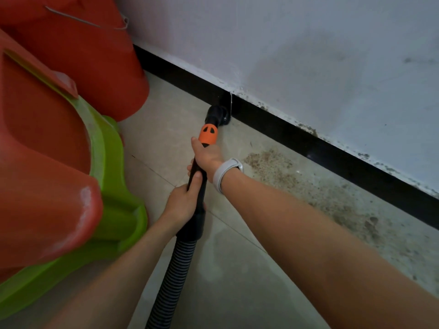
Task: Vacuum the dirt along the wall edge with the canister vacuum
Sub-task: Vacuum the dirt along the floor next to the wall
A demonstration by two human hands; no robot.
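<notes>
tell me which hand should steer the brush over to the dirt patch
Right hand: it grips the wand nearest the brush, on the dirt side. The left hand holds further back.

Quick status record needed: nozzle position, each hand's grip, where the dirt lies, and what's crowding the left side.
nozzle: black round brush head at the foot of the black skirting board
right hand: grips the black wand just behind the orange collar
left hand: grips the wand lower, above the ribbed black hose
dirt: brown speckled patch on the floor, right of the nozzle
left side: red plastic bucket, red and green plastic furniture
</notes>
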